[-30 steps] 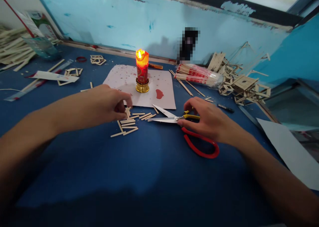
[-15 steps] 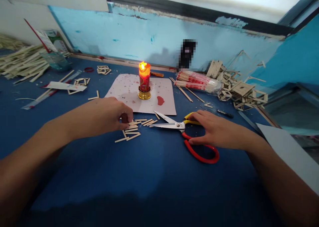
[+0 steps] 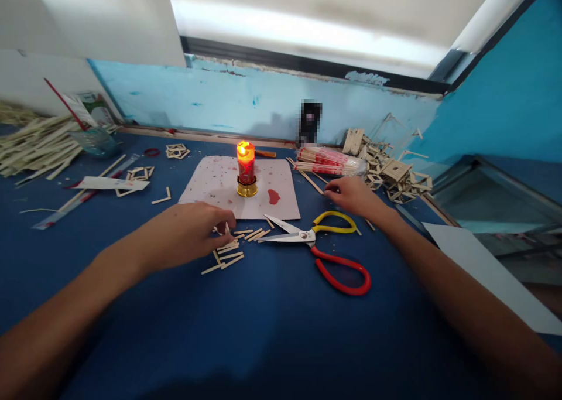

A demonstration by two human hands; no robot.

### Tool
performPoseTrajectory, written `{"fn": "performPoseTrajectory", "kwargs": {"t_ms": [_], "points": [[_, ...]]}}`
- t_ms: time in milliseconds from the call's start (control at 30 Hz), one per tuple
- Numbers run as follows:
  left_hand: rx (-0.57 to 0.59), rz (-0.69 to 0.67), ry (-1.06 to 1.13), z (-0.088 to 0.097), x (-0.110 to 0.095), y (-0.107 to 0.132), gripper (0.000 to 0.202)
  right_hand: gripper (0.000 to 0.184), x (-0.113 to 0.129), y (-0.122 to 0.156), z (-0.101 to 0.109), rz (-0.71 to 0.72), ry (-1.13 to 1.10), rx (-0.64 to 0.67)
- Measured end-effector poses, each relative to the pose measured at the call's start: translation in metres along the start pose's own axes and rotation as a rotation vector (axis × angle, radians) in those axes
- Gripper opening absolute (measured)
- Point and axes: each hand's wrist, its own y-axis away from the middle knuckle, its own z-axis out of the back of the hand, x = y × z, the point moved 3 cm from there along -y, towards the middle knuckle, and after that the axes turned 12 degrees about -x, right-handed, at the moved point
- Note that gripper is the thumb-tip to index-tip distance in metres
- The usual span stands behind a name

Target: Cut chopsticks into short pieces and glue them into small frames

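Note:
My left hand (image 3: pixel 188 236) rests knuckles-up on the blue table (image 3: pixel 263 324), fingertips pinched on small cut wooden sticks (image 3: pixel 228 253) that lie in a loose pile. My right hand (image 3: pixel 351 194) has reached past the scissors (image 3: pixel 325 250), which lie open on the table with one yellow and one red handle. Its fingers touch a long thin stick (image 3: pixel 312 183) beside a plastic-wrapped bundle of sticks (image 3: pixel 329 161). A lit red candle (image 3: pixel 246 168) in a gold holder stands on a wax-spotted white paper (image 3: pixel 219 186).
Small stick-built frames (image 3: pixel 390 171) are heaped at the back right. A big pile of long sticks (image 3: pixel 35 145) lies far left by a clear cup (image 3: pixel 94 139). Rulers and paper strips (image 3: pixel 105 183) lie left. A grey sheet (image 3: pixel 483 271) lies right.
My right hand let go of the scissors and moved back towards the long sticks by the wrapped bundle. The camera tilted up. My left hand stayed on the small sticks.

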Motion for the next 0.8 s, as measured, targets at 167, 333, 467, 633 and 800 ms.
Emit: {"fn": "performPoseTrajectory", "kwargs": {"t_ms": [167,333,467,633,800], "points": [[-0.012,-0.029,0.006,-0.006,-0.001,-0.001,0.019,0.029,0.011,-0.023,-0.017,-0.045,0.123,0.028],[0.012,-0.012,0.000,-0.005,0.002,0.002,0.020,0.035,0.005,-0.026,-0.021,-0.095,0.142,0.092],[0.027,0.008,0.013,-0.003,0.004,0.004,0.017,0.030,-0.007,-0.023,-0.012,-0.087,0.054,0.154],[0.022,-0.004,0.042,-0.005,0.008,0.003,0.014,0.021,-0.026,-0.010,0.028,-0.115,-0.045,0.106],[0.032,-0.021,0.049,-0.006,0.007,-0.001,0.016,0.015,-0.040,0.022,0.083,-0.147,-0.170,-0.103]]}}
